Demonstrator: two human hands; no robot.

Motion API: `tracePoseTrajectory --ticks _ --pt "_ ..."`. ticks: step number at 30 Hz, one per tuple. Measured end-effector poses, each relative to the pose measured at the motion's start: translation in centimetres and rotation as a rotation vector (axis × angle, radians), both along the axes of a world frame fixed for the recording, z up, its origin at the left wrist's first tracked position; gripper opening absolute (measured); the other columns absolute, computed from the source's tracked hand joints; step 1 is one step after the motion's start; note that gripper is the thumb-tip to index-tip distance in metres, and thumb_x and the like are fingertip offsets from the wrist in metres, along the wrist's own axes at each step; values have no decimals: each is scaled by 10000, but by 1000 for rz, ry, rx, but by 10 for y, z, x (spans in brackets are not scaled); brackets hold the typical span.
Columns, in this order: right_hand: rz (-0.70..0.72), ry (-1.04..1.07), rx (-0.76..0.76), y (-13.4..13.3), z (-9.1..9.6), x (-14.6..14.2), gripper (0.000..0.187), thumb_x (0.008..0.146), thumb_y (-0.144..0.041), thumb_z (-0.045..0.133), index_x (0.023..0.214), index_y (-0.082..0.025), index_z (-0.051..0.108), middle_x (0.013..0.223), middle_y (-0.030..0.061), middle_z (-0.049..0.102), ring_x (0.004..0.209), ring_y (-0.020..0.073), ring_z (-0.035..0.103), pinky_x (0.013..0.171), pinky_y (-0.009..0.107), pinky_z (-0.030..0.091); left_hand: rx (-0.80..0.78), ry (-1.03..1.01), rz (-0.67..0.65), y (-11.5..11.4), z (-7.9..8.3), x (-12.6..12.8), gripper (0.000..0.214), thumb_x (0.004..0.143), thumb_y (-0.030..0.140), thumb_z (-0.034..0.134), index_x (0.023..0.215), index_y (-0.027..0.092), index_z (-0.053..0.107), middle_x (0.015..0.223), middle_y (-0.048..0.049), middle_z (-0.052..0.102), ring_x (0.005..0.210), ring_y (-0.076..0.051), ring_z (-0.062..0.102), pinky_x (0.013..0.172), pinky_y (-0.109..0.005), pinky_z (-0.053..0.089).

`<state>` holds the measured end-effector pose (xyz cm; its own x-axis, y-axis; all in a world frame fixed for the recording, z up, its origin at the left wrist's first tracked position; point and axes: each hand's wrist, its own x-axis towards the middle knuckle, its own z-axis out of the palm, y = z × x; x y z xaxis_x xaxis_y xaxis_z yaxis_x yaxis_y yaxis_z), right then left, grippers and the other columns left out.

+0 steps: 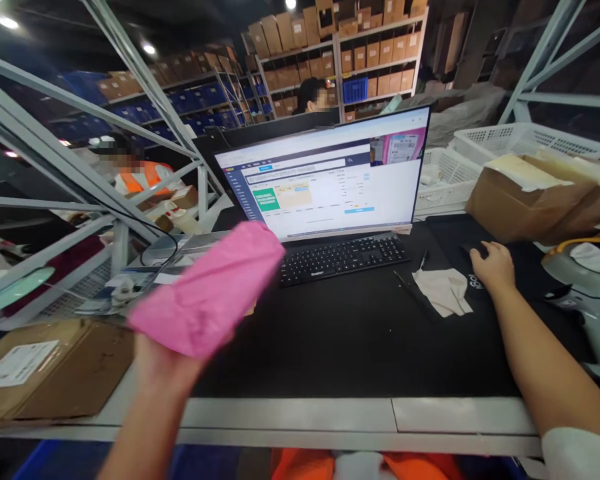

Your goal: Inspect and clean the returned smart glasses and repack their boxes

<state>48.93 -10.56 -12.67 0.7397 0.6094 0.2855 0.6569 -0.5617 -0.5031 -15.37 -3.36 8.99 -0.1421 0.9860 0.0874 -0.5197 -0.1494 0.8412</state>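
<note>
A bright pink plastic mailer bag [213, 287] is gripped in my left hand [173, 363], raised above the left part of the black desk mat [350, 347]. The bag is blurred by motion and hides most of the fingers. My right hand [495, 270] rests over a dark computer mouse [483, 250] on the right side, its fingers curled on top of it. Between the hands lie a black keyboard [345, 259], a crumpled white tissue [444, 291] and a black pen [423, 259]. The lit monitor [325, 187] stands behind the keyboard.
At the left edge sits a labelled cardboard box [80, 373]. Open brown cartons [510, 193] and white plastic baskets [445, 175] are at the back right, with a grey device [593, 293] nearer. Metal frame bars [145, 100] rise on the left. Two people are beyond the desk.
</note>
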Motion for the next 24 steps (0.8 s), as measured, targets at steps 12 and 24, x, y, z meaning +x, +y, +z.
tracePoseTrajectory --ticks 12,24 --pt "400 -166 -308 -15 43 -127 370 984 -475 500 988 -177 718 999 115 714 957 274 650 824 350 443 -696 72 -451 -36 -177 51 460 965 476 539 1311 185 626 1217 -139 740 1096 -322 723 932 -541 618" --pt "314 7 -529 -39 25 -164 337 874 -464 534 1066 -201 624 841 142 692 878 366 676 768 436 475 533 1318 -234 -38 -141 13 386 854 468 733 1156 228 743 1346 -123 678 1296 -321 602 1152 -536 456"
